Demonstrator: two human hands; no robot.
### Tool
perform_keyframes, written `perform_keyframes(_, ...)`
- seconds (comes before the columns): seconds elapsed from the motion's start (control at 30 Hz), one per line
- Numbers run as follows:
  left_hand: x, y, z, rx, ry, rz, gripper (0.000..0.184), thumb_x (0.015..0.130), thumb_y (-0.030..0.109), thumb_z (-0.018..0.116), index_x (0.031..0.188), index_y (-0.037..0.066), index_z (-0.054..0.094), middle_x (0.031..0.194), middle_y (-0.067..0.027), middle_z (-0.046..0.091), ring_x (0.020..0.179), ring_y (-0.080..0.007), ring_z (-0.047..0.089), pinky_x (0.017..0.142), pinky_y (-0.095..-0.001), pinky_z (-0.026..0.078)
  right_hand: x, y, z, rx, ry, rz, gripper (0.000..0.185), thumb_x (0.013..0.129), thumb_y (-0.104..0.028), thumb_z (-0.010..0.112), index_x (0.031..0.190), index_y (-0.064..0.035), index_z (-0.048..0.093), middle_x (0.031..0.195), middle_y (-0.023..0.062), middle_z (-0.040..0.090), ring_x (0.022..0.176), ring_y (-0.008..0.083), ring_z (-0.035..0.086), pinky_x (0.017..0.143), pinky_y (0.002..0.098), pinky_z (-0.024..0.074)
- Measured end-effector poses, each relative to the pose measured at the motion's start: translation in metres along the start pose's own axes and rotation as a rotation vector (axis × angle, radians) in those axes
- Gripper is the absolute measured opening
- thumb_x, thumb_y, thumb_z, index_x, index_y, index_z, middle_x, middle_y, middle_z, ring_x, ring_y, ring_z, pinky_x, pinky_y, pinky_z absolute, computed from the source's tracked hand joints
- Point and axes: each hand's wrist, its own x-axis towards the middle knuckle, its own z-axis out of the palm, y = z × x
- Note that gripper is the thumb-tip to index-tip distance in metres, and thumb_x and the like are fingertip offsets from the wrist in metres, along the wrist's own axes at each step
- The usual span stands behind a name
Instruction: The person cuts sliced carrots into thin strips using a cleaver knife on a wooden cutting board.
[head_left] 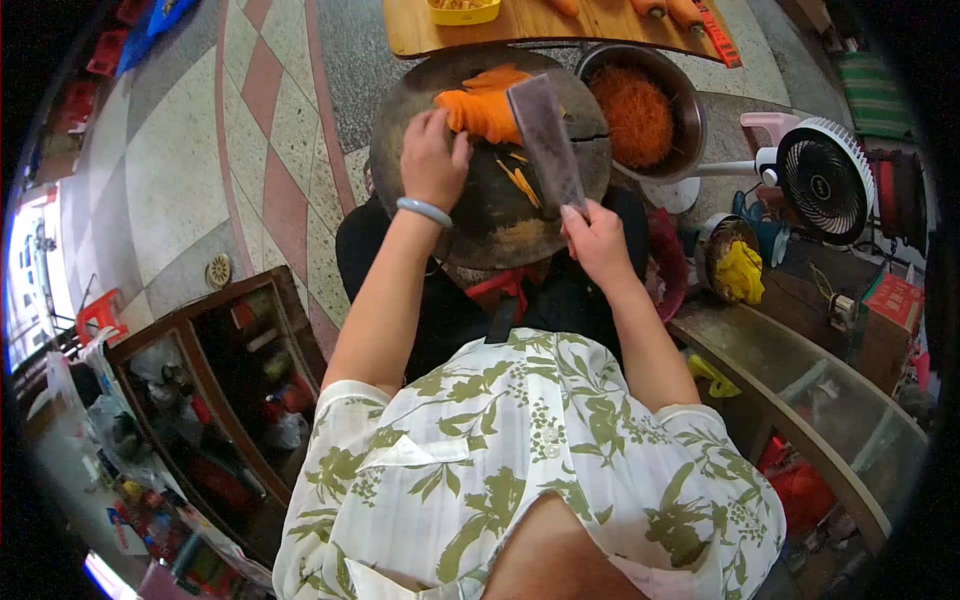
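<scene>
A round wooden chopping board sits in front of me, over my knees. Across it lies a fanned row of carrot slices, with more slices behind. My left hand, a bracelet on its wrist, rests with bent fingers against the left end of the slices. In my right hand is the handle of a cleaver, its broad blade standing at the right end of the slices. Several thin carrot strips lie loose on the board nearer to me.
A metal bowl of shredded carrot stands right of the board. Beyond is a wooden table bearing whole carrots and a yellow container. A fan is at right; a dark wooden cabinet stands left.
</scene>
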Motion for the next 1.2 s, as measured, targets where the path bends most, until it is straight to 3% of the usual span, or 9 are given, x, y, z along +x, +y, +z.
perform_keyframes(0.13,0.027,-0.014,0.011,0.050,-0.075,-0.065,0.048,0.084,0.021,0.071,0.129,0.006,0.059,0.125,-0.0189,0.058,0.115,-0.0378,0.058,0.098,-0.0432,0.049,-0.011,0.006,0.008,-0.038,-0.022,-0.044,0.029,0.096,-0.024,0.059,0.084,0.0021,0.062,0.064,0.0118,0.061,0.060,0.0200,0.061,0.059,0.0375,0.0475)
perform_keyframes(0.27,0.038,-0.019,0.015,0.086,-0.183,-0.080,0.049,0.082,0.017,0.067,0.129,0.007,0.060,0.123,-0.0187,0.059,0.115,-0.0375,0.058,0.099,-0.0427,0.049,-0.014,0.012,0.008,-0.028,-0.013,-0.065,0.029,0.095,-0.023,0.059,0.085,0.0032,0.063,0.069,0.0158,0.064,0.063,0.0265,0.062,0.063,0.0394,0.0486)
perform_keyframes(0.5,0.033,-0.018,0.011,0.015,-0.187,-0.113,0.045,0.084,0.015,0.064,0.127,0.005,0.061,0.122,-0.0188,0.061,0.112,-0.0363,0.060,0.098,-0.0419,0.049,-0.004,0.003,-0.008,0.117,0.036,-0.040,0.022,0.099,-0.019,0.057,0.088,-0.0013,0.061,0.069,0.0009,0.061,0.052,0.0072,0.055,0.049,0.0253,0.0439)
perform_keyframes(0.7,0.030,-0.019,0.005,-0.099,-0.228,-0.264,0.041,0.084,0.010,0.069,0.124,0.004,0.062,0.111,-0.0159,0.067,0.094,-0.0298,0.068,0.086,-0.0375,0.055,-0.004,0.002,-0.004,0.128,0.010,-0.059,0.023,0.099,-0.020,0.058,0.086,-0.0006,0.061,0.069,0.0012,0.060,0.052,0.0078,0.055,0.049,0.0260,0.0441)
perform_keyframes(0.83,0.032,-0.026,0.002,-0.203,-0.249,-0.262,0.040,0.086,0.007,0.068,0.126,0.003,0.062,0.107,-0.0132,0.069,0.089,-0.0234,0.069,0.083,-0.0342,0.055,-0.007,0.006,0.004,0.014,-0.012,-0.089,0.024,0.096,-0.021,0.059,0.094,0.0026,0.064,0.069,0.0166,0.063,0.061,0.0251,0.063,0.060,0.0396,0.0492)
perform_keyframes(1.0,0.036,-0.043,0.005,-0.451,-0.277,-0.328,0.040,0.086,0.003,0.064,0.126,0.003,0.062,0.102,-0.0118,0.070,0.091,-0.0196,0.068,0.084,-0.0320,0.055,-0.012,0.002,0.006,-0.040,-0.074,-0.090,0.026,0.096,-0.022,0.059,0.099,0.0027,0.065,0.076,0.0223,0.065,0.072,0.0363,0.066,0.067,0.0427,0.0503)
perform_keyframes(1.2,0.033,-0.043,0.005,-0.333,-0.200,-0.354,0.042,0.082,-0.001,0.057,0.123,0.001,0.064,0.096,-0.0089,0.071,0.087,-0.0192,0.068,0.081,-0.0306,0.054,-0.011,0.000,0.009,-0.145,-0.173,-0.111,0.025,0.094,-0.021,0.059,0.100,0.0034,0.064,0.083,0.0267,0.065,0.082,0.0456,0.065,0.070,0.0460,0.0509)
